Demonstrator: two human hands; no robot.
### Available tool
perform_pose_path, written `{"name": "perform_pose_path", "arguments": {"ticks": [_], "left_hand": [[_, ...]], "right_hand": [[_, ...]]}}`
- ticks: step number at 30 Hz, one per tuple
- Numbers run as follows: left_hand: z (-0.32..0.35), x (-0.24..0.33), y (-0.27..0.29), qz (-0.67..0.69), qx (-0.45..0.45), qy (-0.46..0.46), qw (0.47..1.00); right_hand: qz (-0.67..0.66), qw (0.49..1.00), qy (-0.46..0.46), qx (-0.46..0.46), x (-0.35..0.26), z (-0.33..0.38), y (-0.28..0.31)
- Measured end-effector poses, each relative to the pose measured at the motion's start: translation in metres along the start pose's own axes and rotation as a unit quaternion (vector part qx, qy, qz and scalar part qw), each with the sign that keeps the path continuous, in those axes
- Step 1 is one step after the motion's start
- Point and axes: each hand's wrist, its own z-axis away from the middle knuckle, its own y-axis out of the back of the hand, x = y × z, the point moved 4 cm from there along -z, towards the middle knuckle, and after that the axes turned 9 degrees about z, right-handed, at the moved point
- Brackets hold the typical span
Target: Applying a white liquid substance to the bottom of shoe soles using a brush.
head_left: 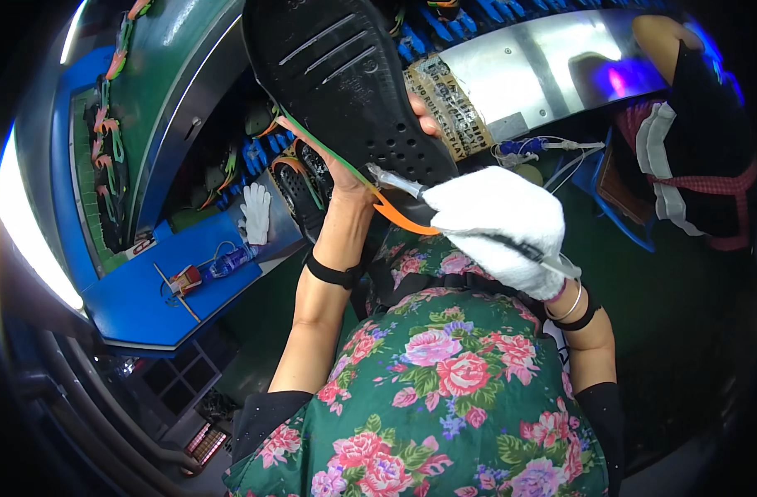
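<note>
A large black sandal sole (337, 83), with grooves and small round holes, is tilted up in front of me. A green and orange strip (403, 217) runs along its near edge. My bare left hand (343, 176) grips the sole from beneath, its fingertips showing past the far right edge. My right hand (498, 224), in a white knitted glove, closes round a slim brush-like tool (399, 182) with a clear handle. The tool's tip is at the sole's near edge, by the strip; whether it touches cannot be told. Its back end sticks out near my wrist.
On the left, a blue table (138, 306) bears a white glove (256, 211), a purple bottle (229, 261) and a thin stick. Another sandal (295, 184) lies behind my left wrist. A curved metal rim (561, 66) with cardboard (449, 103) runs ahead; another person (685, 141) is at right.
</note>
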Motion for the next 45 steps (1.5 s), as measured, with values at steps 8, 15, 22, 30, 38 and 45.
{"name": "perform_pose_path", "arguments": {"ticks": [8,15,22,30,38,45], "left_hand": [[-0.006,0.003,-0.006,-0.059,-0.008,-0.026,0.998],[-0.010,0.004,-0.013,-0.087,-0.009,-0.039,0.995],[-0.015,0.007,-0.015,-0.093,-0.012,-0.040,0.995],[-0.019,0.013,-0.011,-0.151,-0.022,-0.047,0.987],[-0.021,0.015,-0.002,-0.127,-0.051,-0.044,0.990],[-0.021,0.008,0.006,-0.054,-0.032,-0.029,0.998]], "right_hand": [[-0.081,0.993,-0.087,0.013,0.010,0.005,-0.002],[-0.075,0.994,-0.074,-0.006,0.009,0.007,0.002],[-0.030,0.999,-0.029,-0.027,0.004,0.005,0.006],[-0.006,0.999,-0.032,-0.027,-0.001,0.004,0.009],[0.068,0.996,0.031,-0.049,-0.015,0.010,-0.001],[0.056,0.998,0.032,-0.028,-0.021,0.012,-0.002]]}}
